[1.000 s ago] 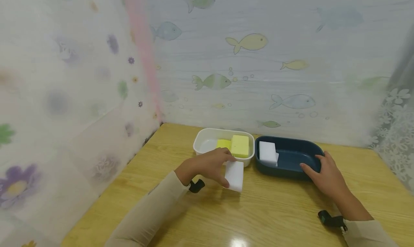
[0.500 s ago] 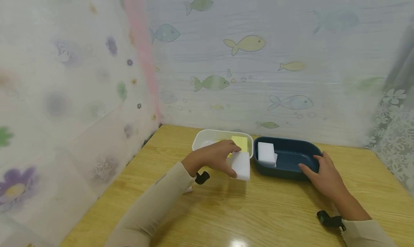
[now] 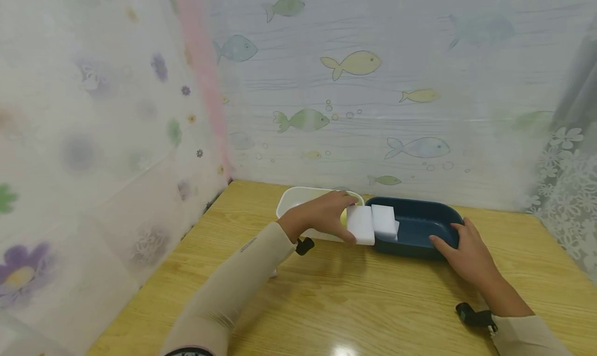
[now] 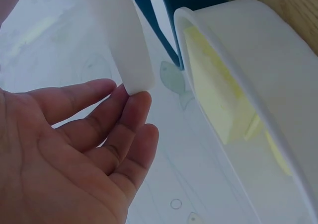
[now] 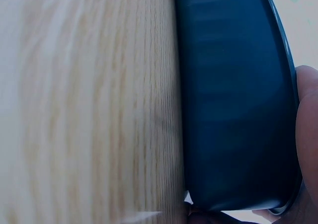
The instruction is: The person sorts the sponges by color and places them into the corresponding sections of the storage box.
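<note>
My left hand (image 3: 324,216) pinches a white sponge block (image 3: 360,225) between thumb and fingers. It is held up over the front of the white bin (image 3: 281,211), near where the two bins meet. Yellow sponges (image 4: 213,90) lie inside the white bin, mostly hidden by my hand in the head view. At the right end of the dark blue bin (image 3: 410,251), my right hand (image 3: 473,255) grips the rim, its thumb (image 5: 307,119) over the edge in the right wrist view. Another white sponge (image 3: 383,221) rests at the blue bin's left end, on a further white piece.
Both bins stand side by side on a wooden table (image 3: 396,304), close to a fish-patterned curtain (image 3: 303,154). A small white corner (image 3: 273,273) peeks out beside the left sleeve (image 3: 247,273); the rest of it is hidden.
Carrying the white sponge, my left hand has moved right and away from me, toward the blue bin. A white corner has come into sight by the left sleeve. My right hand stays on the rim.
</note>
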{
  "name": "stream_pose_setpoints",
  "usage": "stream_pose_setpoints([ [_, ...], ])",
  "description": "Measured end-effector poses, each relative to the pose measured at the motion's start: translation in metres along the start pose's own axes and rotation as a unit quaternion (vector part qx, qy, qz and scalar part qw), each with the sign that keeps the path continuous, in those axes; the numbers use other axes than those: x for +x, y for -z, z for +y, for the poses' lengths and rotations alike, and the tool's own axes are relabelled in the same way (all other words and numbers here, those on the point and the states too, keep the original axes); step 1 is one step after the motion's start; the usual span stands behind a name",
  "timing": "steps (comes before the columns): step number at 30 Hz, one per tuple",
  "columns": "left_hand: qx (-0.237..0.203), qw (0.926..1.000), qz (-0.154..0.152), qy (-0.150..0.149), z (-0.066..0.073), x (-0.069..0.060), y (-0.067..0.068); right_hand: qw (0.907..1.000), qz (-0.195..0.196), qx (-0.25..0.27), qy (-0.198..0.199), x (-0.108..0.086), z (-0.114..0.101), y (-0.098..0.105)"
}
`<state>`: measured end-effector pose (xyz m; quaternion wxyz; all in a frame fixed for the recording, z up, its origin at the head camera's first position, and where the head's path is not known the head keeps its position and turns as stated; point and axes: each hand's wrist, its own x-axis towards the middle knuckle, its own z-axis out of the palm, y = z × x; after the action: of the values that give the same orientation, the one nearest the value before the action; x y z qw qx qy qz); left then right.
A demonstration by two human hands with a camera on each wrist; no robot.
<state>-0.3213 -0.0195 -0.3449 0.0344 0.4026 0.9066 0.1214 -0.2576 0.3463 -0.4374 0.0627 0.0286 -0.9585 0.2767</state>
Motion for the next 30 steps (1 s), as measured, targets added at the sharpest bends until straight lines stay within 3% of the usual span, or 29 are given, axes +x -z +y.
stream_pose_setpoints([
  [8,-0.029,0.9993,0.008,0.02,0.009,0.022,0.0,1.0,-0.001,0.004,0.001,0.001,0.0,-0.001],
  [15,-0.028,0.9992,0.024,0.015,0.018,0.046,-0.002,1.0,0.003,0.003,0.002,0.001,0.001,-0.001],
  [23,-0.077,0.9962,0.031,0.025,0.034,0.076,-0.008,1.0,0.005,0.003,0.0,0.0,0.002,-0.001],
  [30,-0.059,0.997,0.03,0.04,0.047,0.1,-0.016,1.0,0.004,0.003,-0.003,0.001,-0.002,0.0],
])
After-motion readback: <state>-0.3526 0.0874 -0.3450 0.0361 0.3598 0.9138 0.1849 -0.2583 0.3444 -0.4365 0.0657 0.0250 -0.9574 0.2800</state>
